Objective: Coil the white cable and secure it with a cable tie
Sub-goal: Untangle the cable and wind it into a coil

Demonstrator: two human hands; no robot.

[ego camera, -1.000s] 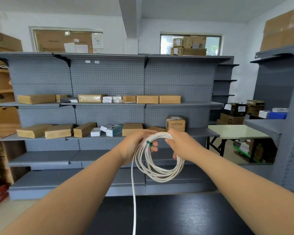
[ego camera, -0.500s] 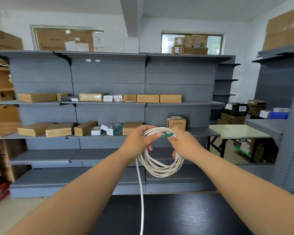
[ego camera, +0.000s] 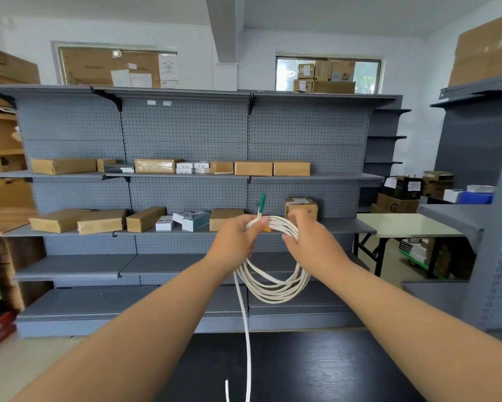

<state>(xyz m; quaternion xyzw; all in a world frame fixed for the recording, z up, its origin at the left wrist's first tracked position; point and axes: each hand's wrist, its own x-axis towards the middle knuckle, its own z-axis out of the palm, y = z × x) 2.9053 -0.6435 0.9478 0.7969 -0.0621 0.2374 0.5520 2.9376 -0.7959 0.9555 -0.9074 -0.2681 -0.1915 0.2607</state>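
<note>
Both hands (ego camera: 235,242) (ego camera: 316,248) grip the looped white round cable (ego camera: 275,288).
Its loose tail (ego camera: 245,329) hangs near; slack fingers could spill loops.

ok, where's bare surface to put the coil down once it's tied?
Nearest: dark table below both hands, bare apart from the loose cable tail. Also the green table at right, and the two lowest grey shelves. The two box-lined shelves are crowded, free only at their right ends.

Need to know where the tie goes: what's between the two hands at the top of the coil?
Head view: a short bunch of cable strands spans from left hand to right hand. The green plug sticks up by the left thumb. No tie visible.
</note>
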